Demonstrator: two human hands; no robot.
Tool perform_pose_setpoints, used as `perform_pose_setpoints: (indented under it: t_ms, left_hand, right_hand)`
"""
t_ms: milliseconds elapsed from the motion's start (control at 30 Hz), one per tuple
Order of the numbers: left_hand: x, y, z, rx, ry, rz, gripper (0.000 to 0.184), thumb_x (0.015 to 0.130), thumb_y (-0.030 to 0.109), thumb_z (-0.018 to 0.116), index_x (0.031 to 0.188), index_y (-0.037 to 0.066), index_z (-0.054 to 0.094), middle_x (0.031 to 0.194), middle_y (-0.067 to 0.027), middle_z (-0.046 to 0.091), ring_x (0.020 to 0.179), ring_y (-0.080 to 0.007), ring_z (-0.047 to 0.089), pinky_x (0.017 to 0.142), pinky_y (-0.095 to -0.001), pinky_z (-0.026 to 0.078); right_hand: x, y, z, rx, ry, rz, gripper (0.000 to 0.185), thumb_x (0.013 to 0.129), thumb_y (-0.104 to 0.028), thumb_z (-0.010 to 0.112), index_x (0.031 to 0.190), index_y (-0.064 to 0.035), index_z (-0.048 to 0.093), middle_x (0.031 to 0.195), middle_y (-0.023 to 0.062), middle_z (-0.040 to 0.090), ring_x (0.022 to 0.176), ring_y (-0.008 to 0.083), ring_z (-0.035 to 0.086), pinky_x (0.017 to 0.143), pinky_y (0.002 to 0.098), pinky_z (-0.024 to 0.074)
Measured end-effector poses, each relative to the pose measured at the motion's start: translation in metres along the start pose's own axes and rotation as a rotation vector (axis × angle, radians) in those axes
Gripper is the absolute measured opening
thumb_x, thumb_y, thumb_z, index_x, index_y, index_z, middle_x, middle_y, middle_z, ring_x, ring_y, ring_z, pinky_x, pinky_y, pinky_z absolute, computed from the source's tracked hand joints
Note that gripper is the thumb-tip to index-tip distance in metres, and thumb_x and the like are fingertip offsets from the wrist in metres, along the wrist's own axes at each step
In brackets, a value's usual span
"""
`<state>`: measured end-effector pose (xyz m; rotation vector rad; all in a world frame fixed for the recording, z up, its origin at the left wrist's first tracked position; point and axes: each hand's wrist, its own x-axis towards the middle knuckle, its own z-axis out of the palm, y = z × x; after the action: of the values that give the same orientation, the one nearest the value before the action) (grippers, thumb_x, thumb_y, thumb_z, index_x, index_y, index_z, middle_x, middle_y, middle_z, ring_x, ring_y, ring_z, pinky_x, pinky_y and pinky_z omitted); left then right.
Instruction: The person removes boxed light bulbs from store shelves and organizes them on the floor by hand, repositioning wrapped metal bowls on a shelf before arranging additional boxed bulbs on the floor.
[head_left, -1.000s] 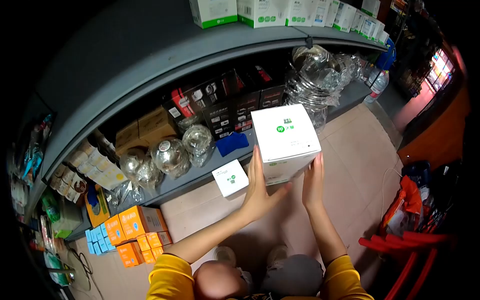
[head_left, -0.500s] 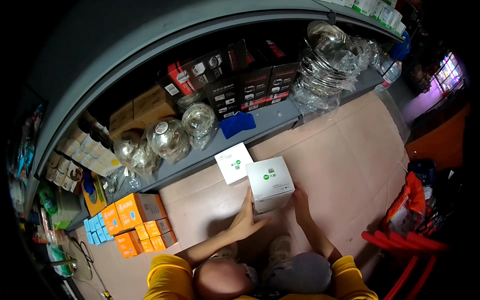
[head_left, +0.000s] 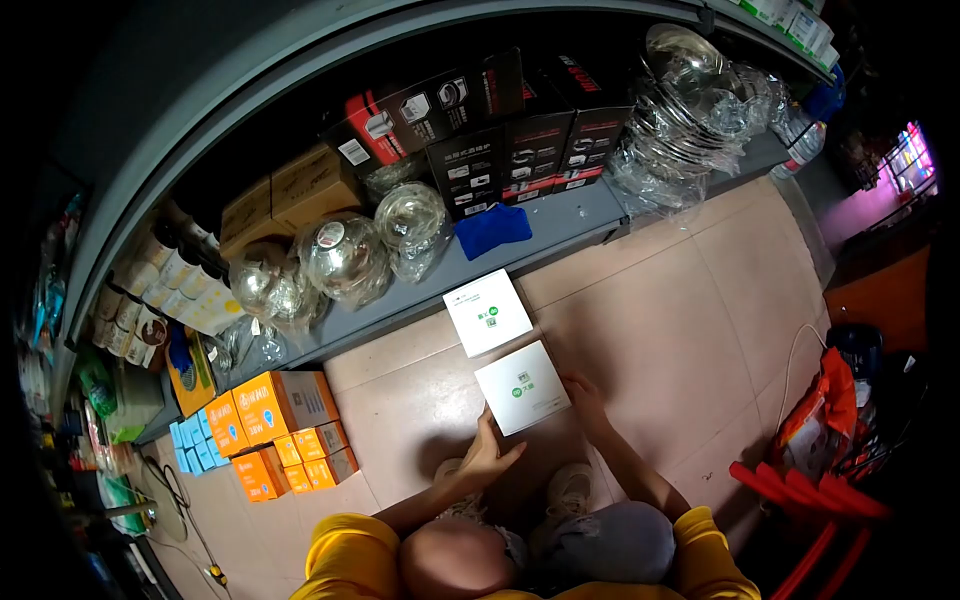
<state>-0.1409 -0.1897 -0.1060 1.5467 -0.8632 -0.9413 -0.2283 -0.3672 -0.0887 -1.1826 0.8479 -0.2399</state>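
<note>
A white box [head_left: 522,388] with green print on its top is between my two hands on the tiled floor in front of my feet; I cannot tell if it rests fully on the floor. My left hand [head_left: 484,456] grips its near left corner, thumb spread away from it. On the opposite side, the fingers of my right hand [head_left: 587,403] press against the box's right face, partly hidden by it. Just beyond stands a second white box [head_left: 488,313] with similar green print, close to the first one and near the shelf edge.
A low grey shelf [head_left: 575,226] holds a blue cloth [head_left: 493,232], black cartons [head_left: 466,172] and plastic-wrapped metal bowls [head_left: 345,262]. Orange boxes [head_left: 287,405] and small light-blue boxes [head_left: 196,445] are stacked at the left. A red chair [head_left: 805,500] stands at the right.
Both hands have brought the held box lower and nearer to me, squaring it up with the far box. Its front face no longer shows. The camera view has shifted slightly.
</note>
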Motion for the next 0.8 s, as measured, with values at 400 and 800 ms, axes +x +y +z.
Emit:
perform_pose_setpoints:
  t_ms: [400, 800]
  left_hand:
    - [0.007, 0.007, -0.009, -0.066, 0.027, -0.158, 0.078, 0.073, 0.004, 0.058, 0.122, -0.006, -0.002, 0.126, -0.0252, 0.018, 0.12, -0.0272, 0.021, 0.098, -0.0333, 0.02]
    - [0.073, 0.03, 0.023, -0.016, -0.197, -0.02, 0.091, 0.073, 0.01, 0.061, 0.125, -0.002, -0.013, 0.132, -0.0239, 0.004, 0.123, -0.0318, 0.013, 0.098, -0.0365, 0.023]
  right_hand:
    - [0.014, 0.016, 0.011, 0.146, 0.037, 0.156, 0.028, 0.085, -0.019, 0.04, 0.101, 0.0004, 0.052, 0.095, 0.0072, 0.055, 0.09, 0.0143, 0.049, 0.079, 0.0231, 0.0364]
    - [0.008, -0.047, -0.032, 0.082, 0.23, -0.05, 0.04, 0.085, -0.028, 0.032, 0.11, -0.0009, 0.047, 0.104, 0.0069, 0.05, 0.098, 0.0151, 0.043, 0.087, 0.0271, 0.0305]
